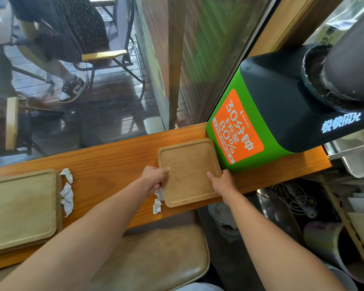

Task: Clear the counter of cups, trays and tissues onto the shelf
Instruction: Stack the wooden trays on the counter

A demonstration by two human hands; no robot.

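A square wooden tray (pixel 188 162) lies on the orange-brown wooden counter (pixel 114 162), against a green and black box. My left hand (pixel 155 178) grips the tray's left edge, thumb on top. My right hand (pixel 223 182) grips its right edge the same way. Crumpled white tissue (pixel 158 199) lies under and beside my left hand at the tray's near-left corner. A second, larger wooden tray (pixel 21 206) sits at the counter's left end on top of another tray. More crumpled tissues (pixel 67 193) lie along its right side.
The green and black box with an orange label (pixel 259 122) stands on the counter's right end under a dark pipe (pixel 345 66). A padded stool seat (pixel 156 253) is below the counter. Behind the glass, a seated person's legs (pixel 67 80). Cluttered shelving with cables (pixel 298 202) is on the right.
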